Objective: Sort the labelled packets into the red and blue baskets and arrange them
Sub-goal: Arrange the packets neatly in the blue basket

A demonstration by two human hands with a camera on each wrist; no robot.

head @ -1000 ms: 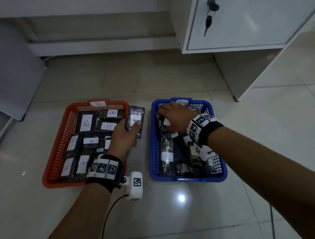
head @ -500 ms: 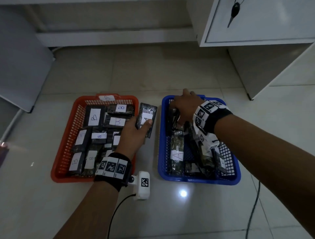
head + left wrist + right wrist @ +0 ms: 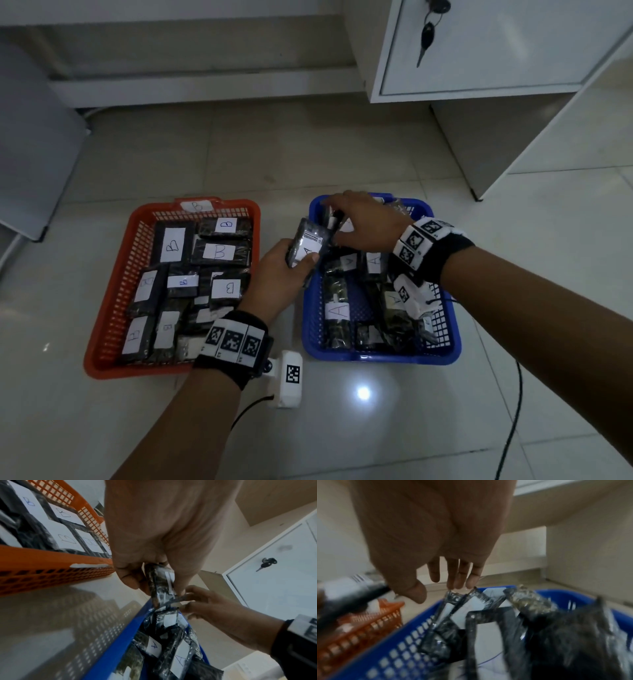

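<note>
The red basket (image 3: 113,291) on the left holds several dark packets (image 3: 219,253) labelled B. To its right stands the blue basket (image 3: 376,356) with several A packets (image 3: 337,311), some upright. My left hand (image 3: 294,260) grips a dark packet labelled A (image 3: 308,245) above the blue basket's left rim; the left wrist view shows that packet (image 3: 161,585) pinched between thumb and fingers. My right hand (image 3: 356,219) hovers over the blue basket's far left corner, its fingers (image 3: 458,582) straight, tips touching the tops of the upright packets (image 3: 465,609).
A white cabinet (image 3: 479,51) with keys in its lock (image 3: 426,34) stands at the back right, its side panel reaching the floor just beyond the blue basket. A grey panel (image 3: 34,154) leans at the left. A black cable (image 3: 513,411) runs across the tiles on the right.
My left hand has carried the A packet rightward from beside the red basket to the blue basket's left rim. The right hand has stayed at the blue basket's far end.
</note>
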